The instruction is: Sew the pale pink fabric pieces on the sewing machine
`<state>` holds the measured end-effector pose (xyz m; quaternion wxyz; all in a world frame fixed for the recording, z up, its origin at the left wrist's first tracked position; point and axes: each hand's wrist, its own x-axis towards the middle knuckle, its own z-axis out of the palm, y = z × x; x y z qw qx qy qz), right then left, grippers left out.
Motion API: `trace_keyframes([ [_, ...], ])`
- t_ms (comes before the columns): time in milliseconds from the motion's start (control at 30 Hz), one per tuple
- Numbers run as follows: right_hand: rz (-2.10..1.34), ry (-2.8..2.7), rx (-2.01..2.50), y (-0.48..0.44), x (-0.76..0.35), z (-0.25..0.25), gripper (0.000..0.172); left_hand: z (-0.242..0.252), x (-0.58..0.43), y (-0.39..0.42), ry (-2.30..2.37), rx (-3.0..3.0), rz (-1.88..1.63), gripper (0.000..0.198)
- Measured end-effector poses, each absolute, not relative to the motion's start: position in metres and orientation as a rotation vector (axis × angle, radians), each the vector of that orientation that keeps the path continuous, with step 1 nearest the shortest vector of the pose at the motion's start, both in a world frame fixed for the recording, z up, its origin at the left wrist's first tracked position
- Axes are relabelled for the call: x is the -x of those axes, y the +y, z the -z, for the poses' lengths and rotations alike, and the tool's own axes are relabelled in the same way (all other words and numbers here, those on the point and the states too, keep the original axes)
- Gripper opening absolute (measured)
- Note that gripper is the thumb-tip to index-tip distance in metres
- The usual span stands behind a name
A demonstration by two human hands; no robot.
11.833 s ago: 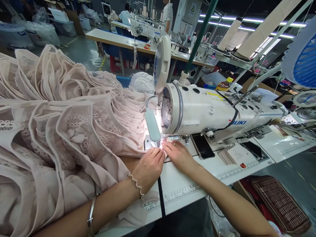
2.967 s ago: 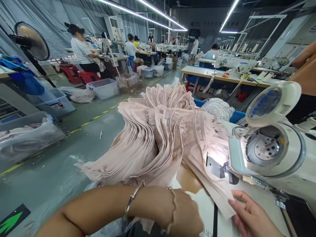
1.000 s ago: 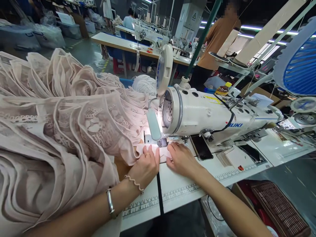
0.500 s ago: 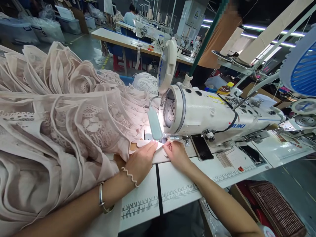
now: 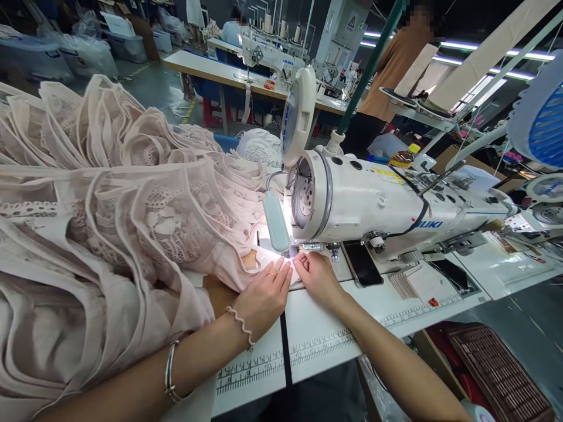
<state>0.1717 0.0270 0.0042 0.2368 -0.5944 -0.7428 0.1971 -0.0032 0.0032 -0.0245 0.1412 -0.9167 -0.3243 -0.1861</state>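
Pale pink garment fabric lies under the needle area of a white sewing machine. My left hand rests on this fabric with its fingers stretched out and close together. Beside it, my right hand pinches the fabric's edge between thumb and fingers, near the presser foot. A pale green guard hangs in front of the needle and hides it. To the left, a large heap of pale pink lace garments joins up to the piece under my hands.
A phone lies right of my right hand, near a stack of cards. A printed ruler runs along the table's front edge. A blue fan stands at right. A person stands behind the machine.
My left hand has moved slightly right and turned, its fingers now flatter on the fabric. The fabric by the needle has shifted and spread. My right hand stays almost in place.
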Motion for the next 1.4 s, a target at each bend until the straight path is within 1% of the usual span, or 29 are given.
trace_keyframes([
  [133,-0.382,-2.181,1.342,0.02,-0.182,-0.003,0.019,0.023,-0.001,0.004,-0.922,2.575,0.668,0.036],
  [233,-0.1,-2.35,1.21,0.013,-0.183,-0.003,0.022,0.017,-0.001,0.004,-1.004,2.46,0.731,0.035],
  [367,0.32,-2.53,1.183,0.008,-0.174,-0.001,0.032,0.007,-0.002,0.0,-1.126,2.505,0.646,0.031],
  [433,0.401,-2.585,1.162,0.009,-0.173,0.0,0.036,0.007,-0.005,-0.001,-1.096,2.603,0.606,0.03],
  [533,0.315,-2.664,1.194,0.016,-0.179,0.0,0.039,0.013,-0.011,-0.001,-1.061,2.629,0.629,0.031],
  [700,0.006,-2.701,1.367,0.027,-0.197,0.0,0.054,0.025,-0.012,0.004,-0.935,2.572,0.6,0.037],
  [900,-0.155,-2.638,1.447,0.028,-0.198,0.004,0.06,0.026,-0.009,0.01,-0.907,2.589,0.588,0.037],
  [1033,-0.195,-2.611,1.47,0.028,-0.196,0.004,0.06,0.025,-0.008,0.012,-0.879,2.553,0.653,0.036],
  [1233,-0.22,-2.583,1.552,0.029,-0.191,-0.001,0.053,0.026,-0.006,0.015,-0.884,2.523,0.69,0.037],
  [1400,-0.173,-2.6,1.503,0.029,-0.189,-0.003,0.049,0.029,-0.005,0.018,-0.898,2.58,0.673,0.038],
])
